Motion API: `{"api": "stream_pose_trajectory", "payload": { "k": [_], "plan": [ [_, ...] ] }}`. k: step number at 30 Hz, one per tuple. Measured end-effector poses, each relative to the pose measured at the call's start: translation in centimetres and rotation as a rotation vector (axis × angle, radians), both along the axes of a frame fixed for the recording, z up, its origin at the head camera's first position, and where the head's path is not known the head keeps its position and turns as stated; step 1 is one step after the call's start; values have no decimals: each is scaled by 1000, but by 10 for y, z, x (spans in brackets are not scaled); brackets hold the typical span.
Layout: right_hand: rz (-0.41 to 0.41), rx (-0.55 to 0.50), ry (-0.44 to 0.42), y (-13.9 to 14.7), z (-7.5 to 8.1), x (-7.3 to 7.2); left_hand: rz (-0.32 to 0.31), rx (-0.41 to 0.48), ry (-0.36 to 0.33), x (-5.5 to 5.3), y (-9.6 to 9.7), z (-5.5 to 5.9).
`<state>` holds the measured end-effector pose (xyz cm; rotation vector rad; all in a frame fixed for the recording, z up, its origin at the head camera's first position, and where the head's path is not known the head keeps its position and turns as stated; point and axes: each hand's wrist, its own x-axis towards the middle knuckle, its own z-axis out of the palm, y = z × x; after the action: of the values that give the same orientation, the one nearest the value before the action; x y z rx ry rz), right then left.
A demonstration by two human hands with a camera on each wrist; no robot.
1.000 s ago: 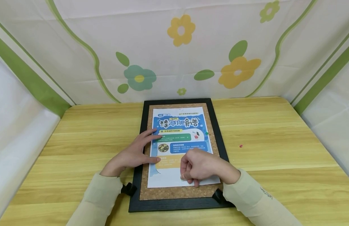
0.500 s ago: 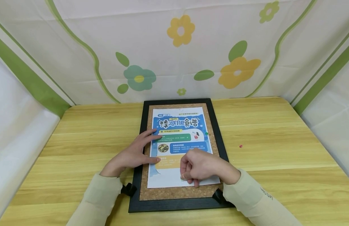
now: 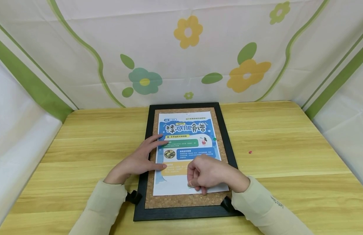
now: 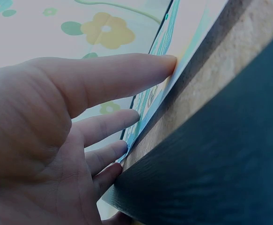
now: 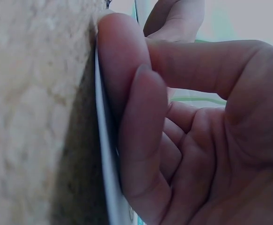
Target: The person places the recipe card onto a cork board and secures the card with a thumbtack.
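Note:
A printed poster (image 3: 184, 186) with Chinese lettering lies on a black-framed cork board (image 3: 169, 202). My left hand (image 3: 138, 159) rests with spread fingers on the poster's left side, thumb on the yellow panel. In the left wrist view, the thumb (image 4: 127, 75) reaches over the sheet's edge. Near the bottom edge of the poster, my right hand (image 3: 206, 173) has its fingers curled in and pinches something small and pale, mostly hidden at the thumb tip; I cannot tell its kind. The right wrist view shows the fingertips (image 5: 120, 51) right at the paper's edge.
A green thumbtack (image 3: 215, 139) sits at the poster's right edge. To the right of the board, a small red thumbtack (image 3: 250, 152) lies on the wooden table (image 3: 287, 137). Behind the table hangs a white flowered cloth (image 3: 169, 49), with more cloth on both sides.

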<state>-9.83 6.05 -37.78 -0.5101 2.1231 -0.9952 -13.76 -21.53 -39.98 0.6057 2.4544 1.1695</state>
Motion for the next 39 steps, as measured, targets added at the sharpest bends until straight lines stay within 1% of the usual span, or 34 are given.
{"api": "stream_pose_trajectory", "payload": {
  "k": [20, 39],
  "plan": [
    [6, -3, -7, -1, 1, -2, 3, -7, -6, 0, 0, 1],
    [11, -8, 7, 0, -1, -2, 9, -8, -13, 0, 1, 2]
  ]
}}
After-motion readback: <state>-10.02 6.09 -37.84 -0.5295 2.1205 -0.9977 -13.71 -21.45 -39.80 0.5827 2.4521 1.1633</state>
